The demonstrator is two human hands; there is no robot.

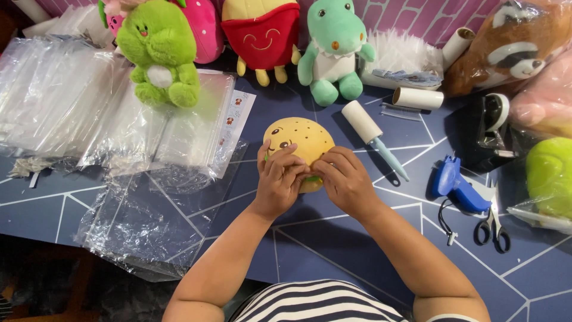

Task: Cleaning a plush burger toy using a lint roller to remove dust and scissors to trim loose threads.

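Both hands work on a round tan plush toy shaped like a burger bun with a stitched face [298, 140], lying mid-table on the dark blue table with white line pattern [333, 250], just in front of the person. Left hand [279, 182] has fingers curled shut over the toy's near edge, pinching at a green bit; right hand [344, 179] grips the same edge from the other side, fingertips meeting the left's. To do this well: keep the toy flat on the table, pinch close to the green part w/ both thumbs, work in small pulls, don't crush the face side.

Around: white lint roller with pale blue handle [374, 138] lies just right of the toy, nearly touching, so easy to knock w/ the right elbow. Blue tag gun [456, 185] and scissors [491, 226] sit further right, near the right edge. Stacks of clear plastic bags [119, 119] cover the left side; loose ones [143, 220] spill toward the near edge. Along the far edge: green plush figure [159, 50], red fries-shaped plush [262, 33], mint crocodile plush [333, 50]. Nothing lies between the hands and the toy.
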